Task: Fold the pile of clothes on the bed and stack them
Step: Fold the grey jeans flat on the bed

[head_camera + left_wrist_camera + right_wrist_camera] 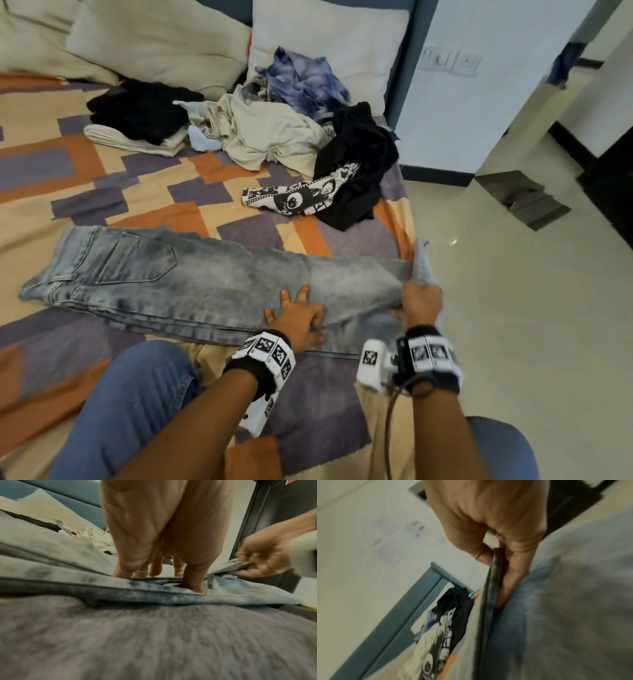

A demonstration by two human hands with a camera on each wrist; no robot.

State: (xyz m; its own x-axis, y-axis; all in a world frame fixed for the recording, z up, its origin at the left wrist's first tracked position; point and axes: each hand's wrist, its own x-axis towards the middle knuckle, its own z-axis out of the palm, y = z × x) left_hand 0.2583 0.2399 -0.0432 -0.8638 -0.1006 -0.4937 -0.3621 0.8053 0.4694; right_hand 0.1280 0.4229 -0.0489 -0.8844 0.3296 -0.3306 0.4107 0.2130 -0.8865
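A pair of washed grey jeans (178, 274) lies flat across the bed, waistband to the left, legs running right. My left hand (296, 313) presses down on the legs with spread straight fingers (193, 577). My right hand (419, 301) grips the leg ends at the bed's right edge and lifts them; in the right wrist view thumb and fingers (513, 566) pinch the denim hem (489, 601). An unfolded heap (291, 137) of cream, blue tie-dye and black printed clothes sits further back. A small stack (137, 116) of folded black and white garments lies to its left.
Two pillows (154, 41) lean at the headboard. The patterned sheet (102, 192) shows between the jeans and the heap. The bed's right edge drops to a shiny tiled floor (513, 308). My blue-jeaned knee (130, 404) rests on the bed in front.
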